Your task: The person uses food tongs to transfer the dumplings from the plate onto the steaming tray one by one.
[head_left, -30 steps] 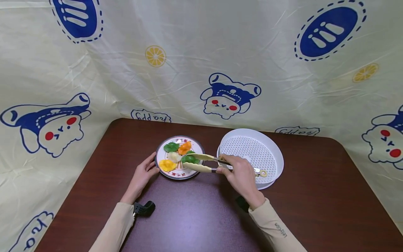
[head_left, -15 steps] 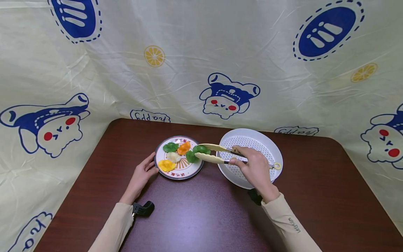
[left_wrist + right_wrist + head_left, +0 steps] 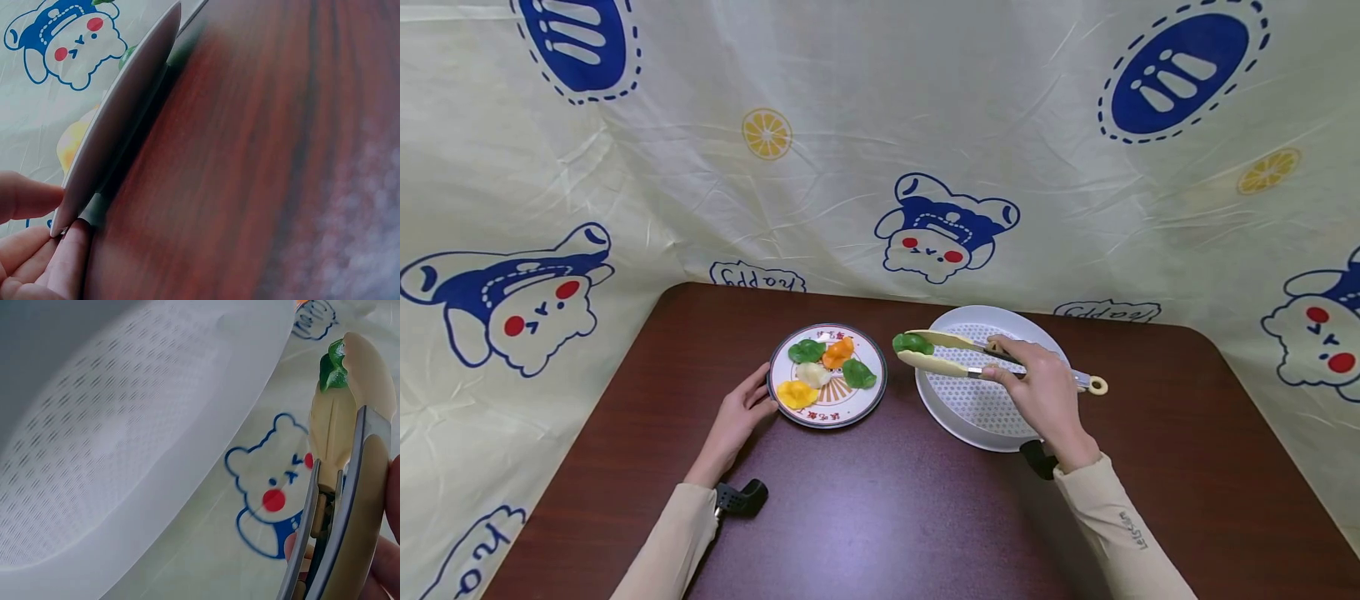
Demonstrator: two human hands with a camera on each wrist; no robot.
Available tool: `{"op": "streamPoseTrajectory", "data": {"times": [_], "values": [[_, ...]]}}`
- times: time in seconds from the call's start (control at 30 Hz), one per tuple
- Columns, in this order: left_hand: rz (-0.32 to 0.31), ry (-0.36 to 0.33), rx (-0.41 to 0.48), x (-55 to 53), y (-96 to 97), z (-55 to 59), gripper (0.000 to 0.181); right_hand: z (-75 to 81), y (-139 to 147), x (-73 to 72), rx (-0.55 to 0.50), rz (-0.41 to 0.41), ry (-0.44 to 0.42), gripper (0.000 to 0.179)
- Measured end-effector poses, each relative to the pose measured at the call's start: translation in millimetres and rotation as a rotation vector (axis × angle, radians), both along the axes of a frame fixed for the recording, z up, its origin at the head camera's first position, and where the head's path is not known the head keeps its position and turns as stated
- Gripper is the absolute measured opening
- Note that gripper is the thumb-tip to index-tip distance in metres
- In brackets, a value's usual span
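My left hand (image 3: 736, 429) pinches the near-left rim of a white plate (image 3: 859, 402) with a dark blue edge. In the left wrist view the thumb (image 3: 31, 199) lies over the plate's rim, with fingers below it. Two green dumplings (image 3: 859, 374), an orange one (image 3: 838, 352), a white one (image 3: 812, 375) and a yellow one (image 3: 797, 393) lie on the plate. My right hand (image 3: 1041, 392) grips cream-coloured tongs (image 3: 936, 364) round their handles. Their tips hold another green dumpling (image 3: 912, 343), lifted by the left rim of a white perforated basket (image 3: 958, 408).
The basket stands right of the plate, with a narrow strip of brown table (image 3: 880, 517) between them. A patterned cloth (image 3: 820, 200) hangs behind the table's far edge.
My right hand has moved right with the tongs, taking one green dumpling off the plate toward the basket. The left hand and the plate have stayed in place.
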State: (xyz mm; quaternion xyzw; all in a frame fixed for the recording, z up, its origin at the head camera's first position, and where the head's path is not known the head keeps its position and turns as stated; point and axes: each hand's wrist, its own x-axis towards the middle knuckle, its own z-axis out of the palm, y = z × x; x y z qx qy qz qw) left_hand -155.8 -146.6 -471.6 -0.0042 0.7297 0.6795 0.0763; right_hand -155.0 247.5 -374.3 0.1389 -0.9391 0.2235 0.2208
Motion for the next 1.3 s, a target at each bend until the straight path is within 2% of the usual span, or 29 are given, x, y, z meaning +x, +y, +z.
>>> {"op": "streamPoseTrajectory", "data": {"times": [0.73, 1.0, 1.3], "values": [[0.007, -0.013, -0.034, -2.0, -0.4, -3.1, 0.066, -9.7, 66.2, -14.8, 0.016, -0.136, -0.045, 0.048], [0.004, -0.002, -0.003, -0.3, 0.2, 0.2, 0.066, -17.0, 80.9, -24.5, 0.017, -0.139, -0.074, 0.045], [0.009, -0.007, -0.013, -1.9, -0.4, -3.2, 0.066, -23.1, 88.3, -33.4, 0.02, -0.145, -0.142, 0.045]]}}
